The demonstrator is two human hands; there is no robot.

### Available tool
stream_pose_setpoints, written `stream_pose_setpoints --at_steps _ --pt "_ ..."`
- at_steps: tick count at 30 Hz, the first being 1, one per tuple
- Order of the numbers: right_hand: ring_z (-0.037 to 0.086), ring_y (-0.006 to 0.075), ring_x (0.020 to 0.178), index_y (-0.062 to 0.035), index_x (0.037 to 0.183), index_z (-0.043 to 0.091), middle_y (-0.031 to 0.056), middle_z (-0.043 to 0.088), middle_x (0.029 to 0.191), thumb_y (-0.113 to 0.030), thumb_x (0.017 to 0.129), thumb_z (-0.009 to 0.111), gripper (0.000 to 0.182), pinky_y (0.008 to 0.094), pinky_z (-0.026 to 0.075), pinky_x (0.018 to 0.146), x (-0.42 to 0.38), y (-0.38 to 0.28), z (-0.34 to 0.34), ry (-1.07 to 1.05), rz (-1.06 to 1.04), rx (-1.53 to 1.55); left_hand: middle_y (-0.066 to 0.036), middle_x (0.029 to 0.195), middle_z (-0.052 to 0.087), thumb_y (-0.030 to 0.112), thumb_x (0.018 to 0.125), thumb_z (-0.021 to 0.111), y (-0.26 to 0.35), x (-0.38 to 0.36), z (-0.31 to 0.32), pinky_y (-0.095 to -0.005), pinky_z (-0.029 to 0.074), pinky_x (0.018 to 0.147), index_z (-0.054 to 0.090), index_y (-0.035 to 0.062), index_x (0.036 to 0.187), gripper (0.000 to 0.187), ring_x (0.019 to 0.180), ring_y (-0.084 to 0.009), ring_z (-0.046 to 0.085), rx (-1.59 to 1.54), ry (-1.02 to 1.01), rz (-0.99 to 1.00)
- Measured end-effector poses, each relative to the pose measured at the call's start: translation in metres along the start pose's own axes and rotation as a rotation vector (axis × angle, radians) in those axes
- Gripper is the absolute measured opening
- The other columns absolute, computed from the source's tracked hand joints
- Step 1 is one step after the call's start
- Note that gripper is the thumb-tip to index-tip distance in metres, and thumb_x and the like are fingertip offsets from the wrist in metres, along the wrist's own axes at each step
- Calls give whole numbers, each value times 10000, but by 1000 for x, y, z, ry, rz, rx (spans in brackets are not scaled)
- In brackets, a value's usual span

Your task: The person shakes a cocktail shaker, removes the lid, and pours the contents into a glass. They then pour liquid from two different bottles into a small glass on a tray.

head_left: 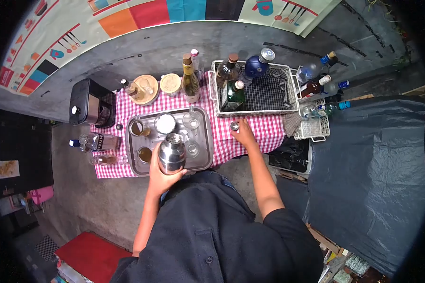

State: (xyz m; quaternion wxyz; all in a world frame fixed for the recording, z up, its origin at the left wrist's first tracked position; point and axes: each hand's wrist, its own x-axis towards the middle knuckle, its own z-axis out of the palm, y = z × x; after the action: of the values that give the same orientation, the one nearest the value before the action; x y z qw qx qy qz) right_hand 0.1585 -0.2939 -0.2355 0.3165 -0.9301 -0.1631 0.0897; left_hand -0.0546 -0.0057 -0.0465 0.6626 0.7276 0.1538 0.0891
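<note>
My left hand point(161, 175) is wrapped round a steel cocktail shaker point(172, 154), held above the front of a grey tray point(204, 137). A strainer top with holes shows on the shaker. On the tray stand a bowl of white stuff point(165, 123), glass mugs with brown liquid point(137, 127), an empty-looking glass mug point(191, 120) and another clear glass point(192, 149). To the right, my right hand point(243, 134) has its fingers closed on a small metal cap point(234, 126) at the checkered cloth point(224, 141).
A white wire basket point(255, 113) with bottles stands at the back right, beside more bottles point(311, 87). A wine bottle point(190, 82) is behind the tray. A black dispenser point(87, 104) and a clear bottle point(99, 142) are at the left.
</note>
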Motion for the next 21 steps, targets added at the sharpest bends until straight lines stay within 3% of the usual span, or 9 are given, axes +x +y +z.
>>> stream_pose_setpoints --at_steps 2,4,6,8,11,15,18,21 --pt "518 396 1187 27 1306 455 251 494 1267 -203 752 762 674 427 455 994 -2 -1 -4 -84 13 19 -149 1324 494 156 574 909 -2 1 1 -357 389 1057 345 -44 1414 1031 1240 -230 500 22 -29 -11" --pt "521 405 1177 1 1363 411 241 484 1295 -257 775 757 729 440 440 1013 -14 -19 -25 -41 96 -59 -159 1344 485 160 579 914 -8 1 3 -366 378 1070 338 -45 1422 1042 1261 -237 487 11 -31 -22" --pt "527 383 1205 -24 1420 346 233 454 1367 -229 798 750 769 451 449 1000 -29 -39 -38 -76 162 85 -171 1369 467 148 592 915 -5 4 4 -373 350 1096 332 -47 1426 1036 1301 -247 449 20 -56 6" --pt "512 358 1253 -62 1486 264 224 413 1434 -197 803 755 851 464 454 1001 -49 -114 -76 -314 279 542 -173 1370 464 147 596 916 1 8 3 -370 330 1110 325 -44 1430 1039 1316 -250 432 44 -73 38" --pt "474 335 1305 -98 1544 149 213 375 1477 -224 777 803 1015 459 438 1034 -81 -188 -85 -348 -113 746 -171 1398 432 154 600 927 -1 10 4 -370 325 1117 267 -46 1454 1098 1325 -244 420 -43 -101 -14" --pt "438 327 1327 -72 1543 165 214 373 1467 -281 755 833 1053 410 411 1059 -90 -247 -76 -245 -331 671 -174 1429 397 189 593 937 0 17 4 -383 316 1130 234 -28 1470 1144 1342 -247 404 -124 -191 -18" --pt "423 317 1347 -45 1542 130 213 357 1480 -216 727 849 1099 426 366 1098 -88 -268 -55 -172 -280 638 -192 1462 347 206 643 904 -13 21 -2 -395 290 1150 180 1 1491 1134 1378 -267 367 -211 -303 51" --pt "463 273 1289 -39 1515 199 179 432 1405 -162 704 855 1050 388 388 1073 -89 -284 -29 67 -185 716 -226 1530 184 167 689 831 -14 24 -10 -423 223 1180 8 12 1514 1176 1457 -335 206 -68 -472 129"
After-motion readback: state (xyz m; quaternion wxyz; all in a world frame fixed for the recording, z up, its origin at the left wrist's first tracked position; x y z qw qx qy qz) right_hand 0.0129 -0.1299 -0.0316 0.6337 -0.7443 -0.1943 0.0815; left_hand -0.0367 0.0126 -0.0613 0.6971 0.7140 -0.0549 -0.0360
